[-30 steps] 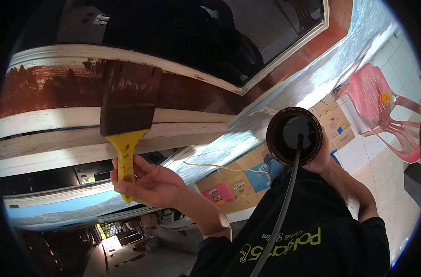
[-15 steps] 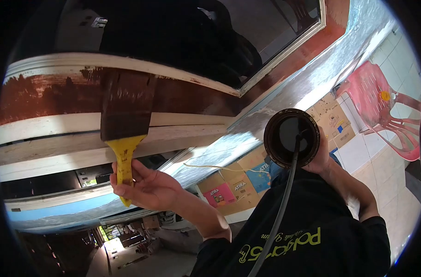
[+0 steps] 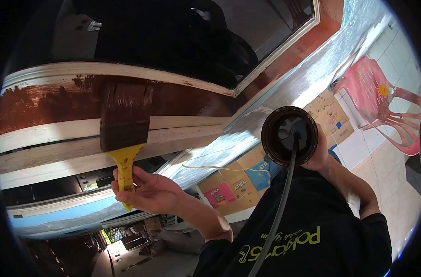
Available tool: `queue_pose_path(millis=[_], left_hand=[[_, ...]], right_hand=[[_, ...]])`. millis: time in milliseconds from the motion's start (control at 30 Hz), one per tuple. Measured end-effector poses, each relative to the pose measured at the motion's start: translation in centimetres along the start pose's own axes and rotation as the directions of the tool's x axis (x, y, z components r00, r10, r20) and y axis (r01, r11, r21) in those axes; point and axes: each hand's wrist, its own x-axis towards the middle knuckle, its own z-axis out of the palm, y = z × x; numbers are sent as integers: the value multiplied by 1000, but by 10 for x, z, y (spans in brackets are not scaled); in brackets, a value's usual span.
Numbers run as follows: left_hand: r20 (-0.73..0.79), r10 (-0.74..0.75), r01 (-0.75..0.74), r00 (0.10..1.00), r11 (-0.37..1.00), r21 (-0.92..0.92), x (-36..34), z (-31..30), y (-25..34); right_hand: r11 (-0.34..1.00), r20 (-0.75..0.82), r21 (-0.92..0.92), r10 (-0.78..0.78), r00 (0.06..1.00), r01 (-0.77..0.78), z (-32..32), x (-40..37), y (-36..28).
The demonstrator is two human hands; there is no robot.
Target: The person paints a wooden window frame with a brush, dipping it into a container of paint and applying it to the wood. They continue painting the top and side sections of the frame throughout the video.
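My left hand [image 3: 152, 191] grips the yellow handle of a wide paintbrush [image 3: 125, 115], its fingers and thumb closed around it. The brush's dark brown bristles lie over the brown-painted wooden strip [image 3: 182, 99] below a dark glass pane. Patchy brown coating and lighter streaks show on the strip left of the brush. My right hand [image 3: 317, 150] is wrapped around the side of a round can [image 3: 265, 138], partly hidden behind it. Dark liquid inside the can reflects light. A grey cable [image 3: 282, 203] crosses in front of the can's opening.
Unpainted pale wooden mouldings [image 3: 58, 131] run below the brown strip. To the right are a blue-white wall [image 3: 307, 83] and a red plastic chair [image 3: 367, 87]. Flattened cardboard [image 3: 240, 187] covers part of the tiled floor. A thin pale cord [image 3: 206, 167] hangs near the left forearm.
The whole view has tilted slightly. The brush sits a little lower in the picture, still over the brown strip, and the reflection inside the can has shifted.
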Motion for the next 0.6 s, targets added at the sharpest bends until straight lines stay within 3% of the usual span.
queue_pose_path(millis=[133,233,333,433,600], left_hand=[[38,-3,1,999,999,53,2,-2,-2],[-16,14,-13,1000,998,56,2,-4,1],[15,-2,3,1000,1000,-24,3,-6,2],[15,-5,4,1000,999,52,1,4,0],[62,-27,31,998,998,-50,3,-9,4]], right_hand=[[1000,16,19,-6,1000,6,2,1,2],[1000,0,26,-1,1000,1,0,-1,1],[1000,-35,6,-7,999,8,0,1,2],[1000,-19,7,4,1000,-4,1,-1,2],[1000,-7,17,-11,1000,11,1,0,2]])
